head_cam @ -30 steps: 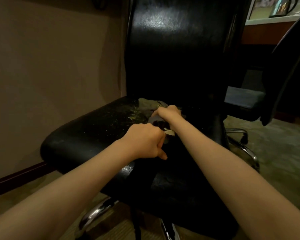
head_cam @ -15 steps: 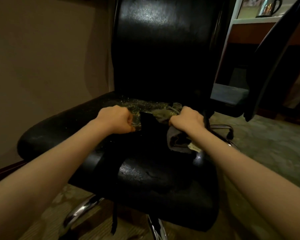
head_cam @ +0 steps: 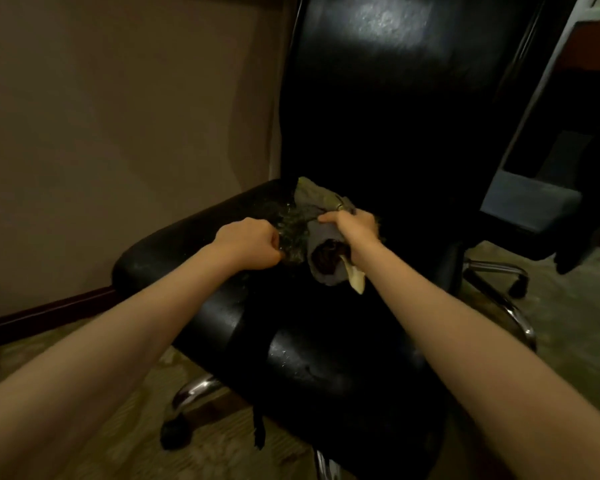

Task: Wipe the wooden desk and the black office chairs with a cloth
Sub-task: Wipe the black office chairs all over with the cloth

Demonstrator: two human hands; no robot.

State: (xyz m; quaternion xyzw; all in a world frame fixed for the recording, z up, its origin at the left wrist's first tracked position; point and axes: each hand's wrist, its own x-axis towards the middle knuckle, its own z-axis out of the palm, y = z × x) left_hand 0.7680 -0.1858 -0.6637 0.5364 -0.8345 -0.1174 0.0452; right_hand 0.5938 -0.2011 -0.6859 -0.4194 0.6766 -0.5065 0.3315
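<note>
- Hands first: your left hand [head_cam: 248, 244] is curled into a fist, its fingers [head_cam: 274, 249] pressed together, just left of the crumpled grey-green cloth [head_cam: 323, 216] on the chair seat; whether those fingers pinch an edge of the cloth, you cannot tell in the dim light.
- Your right hand [head_cam: 355, 226] rests on top of the cloth, its fingers [head_cam: 329, 218] closed around a bunch of the fabric.
- The cloth lies at the rear middle of the seat of the glossy black leather office chair [head_cam: 326, 358], close to where the seat meets the tall backrest; a pale corner of it hangs out below your right wrist.
- Left of the cloth, the seat shows a speckled, glistening patch next to your left hand.
- The chair's chrome base [head_cam: 194, 389] shows under the front of the seat, above the patterned greenish carpet [head_cam: 568, 323].
- To the right of the chair stands a second black chair [head_cam: 534, 216], partly cut off by the picture's edge.
- To the left of the chair is a plain beige wall [head_cam: 118, 133].
</note>
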